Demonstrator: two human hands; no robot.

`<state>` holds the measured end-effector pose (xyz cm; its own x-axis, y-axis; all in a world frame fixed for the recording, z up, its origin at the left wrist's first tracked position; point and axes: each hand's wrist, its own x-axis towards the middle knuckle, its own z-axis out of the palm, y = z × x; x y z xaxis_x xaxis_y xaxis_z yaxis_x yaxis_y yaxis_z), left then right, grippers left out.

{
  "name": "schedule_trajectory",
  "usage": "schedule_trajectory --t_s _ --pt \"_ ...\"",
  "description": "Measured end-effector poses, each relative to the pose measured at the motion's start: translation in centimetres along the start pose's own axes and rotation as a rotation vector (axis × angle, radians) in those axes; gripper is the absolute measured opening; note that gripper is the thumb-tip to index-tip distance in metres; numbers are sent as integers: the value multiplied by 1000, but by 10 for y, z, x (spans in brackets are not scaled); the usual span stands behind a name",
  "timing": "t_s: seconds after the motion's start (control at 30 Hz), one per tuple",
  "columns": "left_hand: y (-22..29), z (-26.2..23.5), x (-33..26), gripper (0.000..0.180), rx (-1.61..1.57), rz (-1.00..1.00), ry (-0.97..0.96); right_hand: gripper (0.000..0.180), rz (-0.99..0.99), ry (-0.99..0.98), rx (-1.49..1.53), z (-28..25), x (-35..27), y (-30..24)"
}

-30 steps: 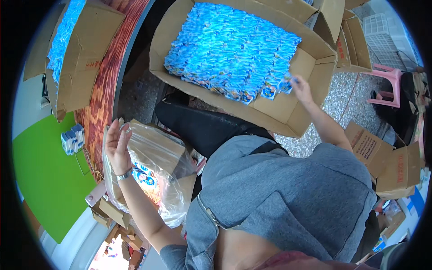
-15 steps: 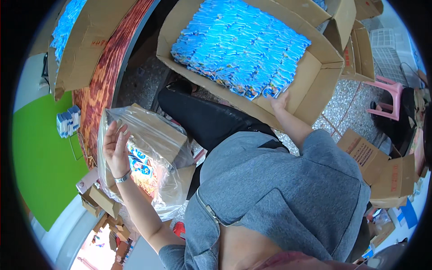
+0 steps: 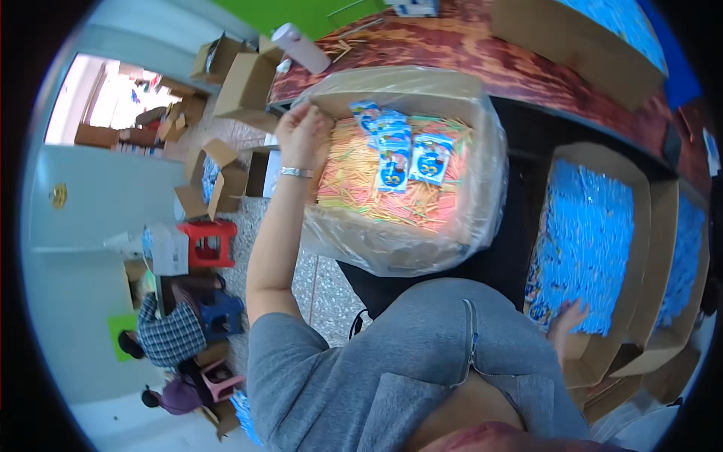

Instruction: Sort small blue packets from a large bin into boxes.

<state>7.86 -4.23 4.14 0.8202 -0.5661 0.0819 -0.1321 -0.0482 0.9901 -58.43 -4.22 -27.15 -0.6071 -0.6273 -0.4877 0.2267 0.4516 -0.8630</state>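
In front of me stands a cardboard box in a clear plastic bag (image 3: 399,260). Thin yellow, orange, pink and green sticks (image 3: 350,177) fill it, and several small blue-and-white packets (image 3: 431,160) lie on top. My left hand (image 3: 299,139), with a bracelet at its wrist, is at the bag's left edge, its curled fingers apparently pinching the plastic. To my right, a long cardboard box (image 3: 639,197) is packed with rows of blue packets (image 3: 587,233). At the near end of those rows is my right hand (image 3: 570,319), its fingers apart and nothing visibly held.
A red-brown patterned table (image 3: 444,41) runs behind the bagged box, with a pale pink bottle (image 3: 301,47) on it. Another carton (image 3: 576,56) of blue packets stands there. At left are a red stool (image 3: 209,242), open cartons (image 3: 215,181) and two people (image 3: 172,335) sitting low.
My view has swung left, so the bagged box is now in front of me. My left hand has gone from raised, loose fingers to the bag's edge. My right hand stays by the packets.
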Motion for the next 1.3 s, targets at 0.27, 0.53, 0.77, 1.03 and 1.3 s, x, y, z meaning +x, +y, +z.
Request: schedule_trajectory --t_s 0.27,0.53,0.77,1.03,1.3 --pt "-165 67 55 48 390 -92 -210 51 -891 -1399 -423 296 -207 -270" --pt "-196 88 70 30 349 -36 -233 82 -994 -1373 -1218 476 -267 -165" --pt "-179 81 56 21 310 -32 -398 85 -867 -1195 -1065 479 -277 -119" --pt "-205 79 67 23 330 60 -426 88 -824 -1150 -993 472 -283 -115" --pt "-214 115 73 21 214 -7 -470 70 -441 -1173 -804 497 -227 -92"
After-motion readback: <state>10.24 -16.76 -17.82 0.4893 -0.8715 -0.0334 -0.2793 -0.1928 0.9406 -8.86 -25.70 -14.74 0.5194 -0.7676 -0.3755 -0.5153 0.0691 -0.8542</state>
